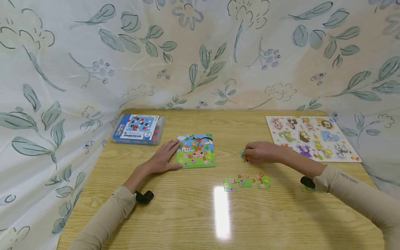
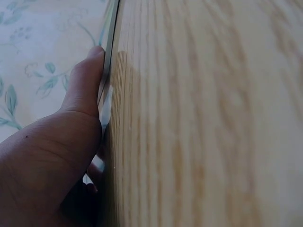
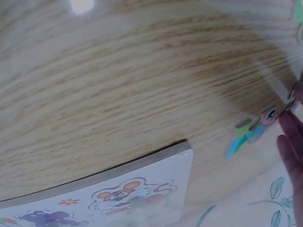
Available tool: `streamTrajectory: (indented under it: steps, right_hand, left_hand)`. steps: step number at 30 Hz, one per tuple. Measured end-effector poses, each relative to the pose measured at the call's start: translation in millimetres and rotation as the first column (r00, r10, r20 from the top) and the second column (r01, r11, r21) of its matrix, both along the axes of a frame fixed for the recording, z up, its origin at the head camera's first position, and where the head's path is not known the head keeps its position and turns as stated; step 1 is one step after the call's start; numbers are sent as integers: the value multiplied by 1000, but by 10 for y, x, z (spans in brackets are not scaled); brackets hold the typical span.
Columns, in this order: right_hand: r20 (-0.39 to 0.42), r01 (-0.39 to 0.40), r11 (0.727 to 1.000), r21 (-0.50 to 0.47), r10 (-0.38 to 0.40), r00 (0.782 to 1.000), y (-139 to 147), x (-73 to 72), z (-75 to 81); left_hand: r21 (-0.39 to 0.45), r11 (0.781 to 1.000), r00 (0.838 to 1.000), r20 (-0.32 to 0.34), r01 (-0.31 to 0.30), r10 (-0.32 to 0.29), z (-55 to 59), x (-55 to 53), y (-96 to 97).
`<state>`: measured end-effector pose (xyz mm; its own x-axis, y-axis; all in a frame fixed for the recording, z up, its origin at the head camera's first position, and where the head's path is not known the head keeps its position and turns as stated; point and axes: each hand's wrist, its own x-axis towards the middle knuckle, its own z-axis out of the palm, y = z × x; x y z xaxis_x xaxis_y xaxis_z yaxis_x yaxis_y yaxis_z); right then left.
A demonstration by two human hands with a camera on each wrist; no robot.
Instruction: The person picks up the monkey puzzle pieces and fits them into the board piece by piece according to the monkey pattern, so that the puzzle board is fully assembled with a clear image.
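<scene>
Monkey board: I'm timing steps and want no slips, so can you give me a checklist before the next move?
1. Left hand touching the monkey board: ok, at its left edge.
2. Right hand at a piece: ok.
3. Firm pinch on that piece: cannot tell, the fingers hide it.
4. Animal board apart from the right fingers: ok.
5. Green thing by the right sleeve fully visible: not ok, partly covered.
6. Box apart from the left hand: ok.
</scene>
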<state>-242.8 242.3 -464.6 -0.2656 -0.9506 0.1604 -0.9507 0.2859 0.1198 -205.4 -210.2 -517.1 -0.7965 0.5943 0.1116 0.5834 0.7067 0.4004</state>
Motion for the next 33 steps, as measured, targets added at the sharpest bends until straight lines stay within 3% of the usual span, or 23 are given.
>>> streamTrajectory:
  steps: [4,7,14,19,27,33]
  right_hand:
    - [-90,-60,997,-41,56,994,-31,-53,-33]
    - [-112,-61,997,-49,56,992,-77,-75,-29]
    - [-7,11,999,-34,-11,1000,-284,-56,110]
    - [70,-19,997,-76,24,997,-593,-22,245]
    - [94,-38,997,-61,44,995,-1147,-62,287]
    - [88,-33,999,-8,34,996,-1471,-150,286]
  left_hand:
    - [-2,1000,1000,0,2,-2,-3,0,3]
    - [-6,1000,1000,8,-1,1,8,0,5]
    - [-6,1000,1000,17,-4,4,19,-2,2]
    - [-6,1000,1000,22,-6,6,11,-9,-1]
    - [-17,1000,999,50,-12,12,-24,-30,-10]
    - [-3,1000,1000,26,1,-1,2,-29,-10]
